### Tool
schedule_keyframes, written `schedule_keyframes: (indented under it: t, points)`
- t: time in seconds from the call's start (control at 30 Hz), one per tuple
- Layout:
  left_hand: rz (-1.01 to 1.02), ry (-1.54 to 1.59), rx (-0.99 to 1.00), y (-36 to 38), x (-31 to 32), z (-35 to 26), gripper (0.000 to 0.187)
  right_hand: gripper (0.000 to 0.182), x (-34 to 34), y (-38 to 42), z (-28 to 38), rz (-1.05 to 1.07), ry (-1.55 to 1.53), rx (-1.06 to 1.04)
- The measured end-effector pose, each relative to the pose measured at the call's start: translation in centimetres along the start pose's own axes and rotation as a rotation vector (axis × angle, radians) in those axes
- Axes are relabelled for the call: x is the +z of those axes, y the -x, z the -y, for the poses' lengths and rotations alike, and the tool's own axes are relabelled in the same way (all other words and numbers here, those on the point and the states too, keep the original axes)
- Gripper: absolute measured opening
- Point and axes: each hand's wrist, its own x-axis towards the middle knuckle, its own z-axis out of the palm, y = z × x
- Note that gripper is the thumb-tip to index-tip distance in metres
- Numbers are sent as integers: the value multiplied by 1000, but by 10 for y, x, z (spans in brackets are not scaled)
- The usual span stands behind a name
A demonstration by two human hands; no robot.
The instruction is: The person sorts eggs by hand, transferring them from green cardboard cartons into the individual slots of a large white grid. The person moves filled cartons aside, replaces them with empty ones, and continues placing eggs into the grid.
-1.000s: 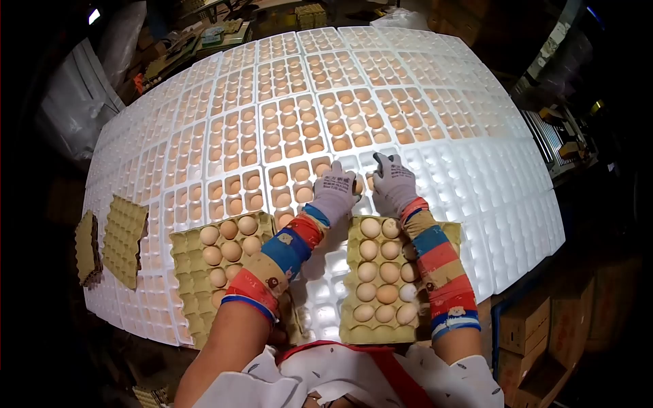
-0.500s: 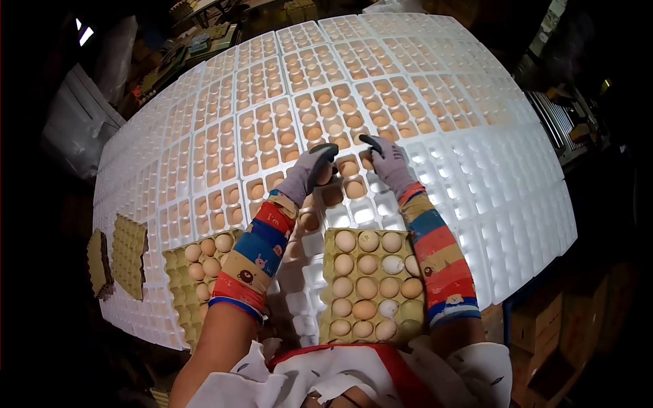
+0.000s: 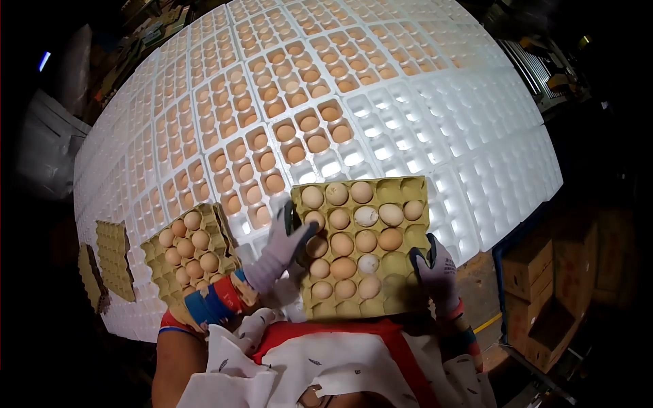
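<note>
A pulp egg tray (image 3: 413, 185) with brown and a few whitish eggs (image 3: 343, 243) lies in front of me; several cells on its right side are bare. My left hand (image 3: 280, 243), in a grey glove with dark fingertips, grips the tray's left edge, its thumb reaching over beside an egg. The tray's lower right edge is in the grasp of my right hand (image 3: 437, 272), gloved alike, its thumb and forefinger at the rim. Beyond the tray, a white foam tray (image 3: 328, 166) holds two rows of eggs (image 3: 317, 143) above bare cells.
White foam trays cover the broad surface, egg-filled at left and back, with bare ones (image 3: 469, 149) at right. Another pulp tray (image 3: 156, 262), partly filled, lies left of me near a leaning pulp tray piece (image 3: 114, 258). Cardboard boxes (image 3: 527, 272) stand at lower right.
Both hands have drawn back from the foam tray to the sides of the pulp tray. The egg in my left hand is gone from it. My view has shifted.
</note>
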Motion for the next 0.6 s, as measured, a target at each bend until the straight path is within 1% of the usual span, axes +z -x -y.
schedule_keyframes:
  t: [0.03, 0.07, 0.1, 0.17, 0.2, 0.3, 0.33, 0.43, 0.47, 0.5, 0.53, 0.57, 0.6]
  points:
    - [-119, 76, -67, 43, 32, 8, 86, 38, 3, -2, 10, -16, -20, 15]
    - [-257, -146, 355, 55, 47, 25, 98, 36, 5, -5, 16, -33, -40, 24]
    - [-368, -354, 295, 58, 62, 53, 105, 35, 5, -7, 16, -7, -91, 89]
    - [-370, -117, 238, 59, 67, 22, 98, 33, -1, -10, 8, 35, -188, 211]
    - [-360, 5, 219, 57, 65, 10, 94, 33, -3, -10, 8, 44, -310, 199]
    - [-376, 187, 193, 65, 62, 17, 83, 35, -7, -8, -1, 16, -221, 257]
    - [-412, 96, 232, 65, 57, 17, 76, 37, 0, -3, -28, -57, -193, 192]
    - [-431, 211, 323, 68, 44, -7, 72, 38, -13, -16, 27, -61, -387, 255]
    - [-413, 124, 387, 67, 27, -25, 69, 39, -14, -33, 34, -12, -491, 252]
    - [-474, 275, 399, 60, 21, -35, 67, 36, -8, -53, 43, -43, -570, 177]
    - [-467, 204, 327, 58, 0, -59, 67, 31, -9, -80, 63, 28, -427, 54]
    - [-618, 174, 497, 20, -19, -32, 67, 26, 4, -111, 73, 24, -433, -24]
    - [-675, 203, 581, -17, -47, -19, 67, 25, 21, -145, 85, 65, -555, -91]
